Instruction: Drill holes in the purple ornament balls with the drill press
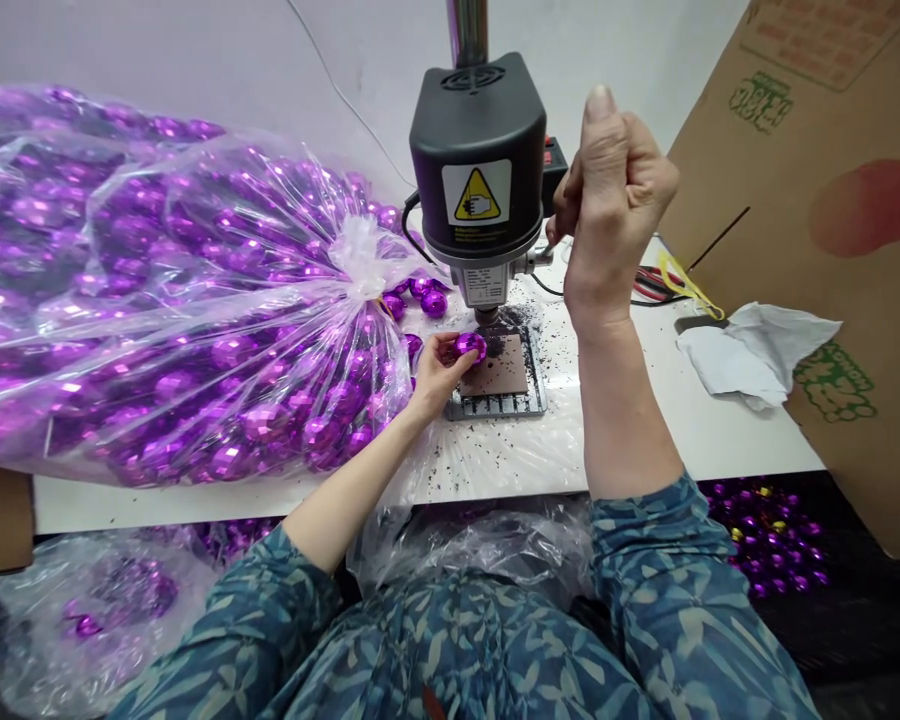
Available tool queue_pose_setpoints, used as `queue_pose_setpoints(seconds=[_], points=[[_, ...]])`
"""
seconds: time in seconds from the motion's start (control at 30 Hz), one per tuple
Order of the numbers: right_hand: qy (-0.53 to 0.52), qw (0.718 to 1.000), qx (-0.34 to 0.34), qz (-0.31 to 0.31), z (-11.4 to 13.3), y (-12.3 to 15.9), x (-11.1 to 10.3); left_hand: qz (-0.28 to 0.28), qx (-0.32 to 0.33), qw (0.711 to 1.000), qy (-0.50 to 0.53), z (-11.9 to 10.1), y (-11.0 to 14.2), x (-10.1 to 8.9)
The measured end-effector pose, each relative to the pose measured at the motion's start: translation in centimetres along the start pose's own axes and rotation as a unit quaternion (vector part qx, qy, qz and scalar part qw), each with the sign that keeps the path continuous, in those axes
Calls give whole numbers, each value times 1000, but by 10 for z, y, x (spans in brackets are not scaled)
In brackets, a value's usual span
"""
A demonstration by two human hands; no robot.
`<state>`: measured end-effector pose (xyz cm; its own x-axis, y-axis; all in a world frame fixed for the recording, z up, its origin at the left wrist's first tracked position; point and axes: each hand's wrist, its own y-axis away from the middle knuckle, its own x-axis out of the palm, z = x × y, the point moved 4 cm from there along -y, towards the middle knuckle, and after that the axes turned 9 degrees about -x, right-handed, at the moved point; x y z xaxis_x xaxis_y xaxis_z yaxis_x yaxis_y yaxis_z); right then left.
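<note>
My left hand (439,370) pinches a shiny purple faceted ball (470,347) between thumb and fingers, at the left of a brown pad (506,372) on a small metal base. Right above stands a black drill press (476,160) with a yellow warning label; its chuck (487,315) points down near the ball. My right hand (615,200) is raised and closed at the right side of the press, by its silver feed hub (534,262). Its fingers wrap round the feed handle, which the hand mostly hides. Dark shavings lie around the base.
A large tied clear bag (232,330) of purple balls fills the left of the white table (727,425). Loose purple balls (433,303) lie behind my left hand. Crumpled white paper (765,350) and a cardboard box (817,250) are at right. More balls (769,540) sit below the table.
</note>
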<state>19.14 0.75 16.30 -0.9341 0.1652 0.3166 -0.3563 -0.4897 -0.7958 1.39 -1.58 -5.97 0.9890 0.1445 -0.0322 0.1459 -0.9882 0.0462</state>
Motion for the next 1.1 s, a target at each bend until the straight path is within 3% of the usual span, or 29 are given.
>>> queue_pose_setpoints(seconds=[0.23, 0.53, 0.77, 1.1], points=[[57, 998, 6, 10, -2, -3, 0, 45, 35, 998, 13, 8, -8, 8], [7, 1000, -5, -5, -1, -2, 0, 136, 98, 986, -2, 17, -6, 18], [16, 999, -27, 17, -5, -3, 0, 102, 113, 988, -27, 22, -2, 23], [27, 998, -48, -34, 1, 21, -10, 108, 104, 989, -17, 20, 0, 24]])
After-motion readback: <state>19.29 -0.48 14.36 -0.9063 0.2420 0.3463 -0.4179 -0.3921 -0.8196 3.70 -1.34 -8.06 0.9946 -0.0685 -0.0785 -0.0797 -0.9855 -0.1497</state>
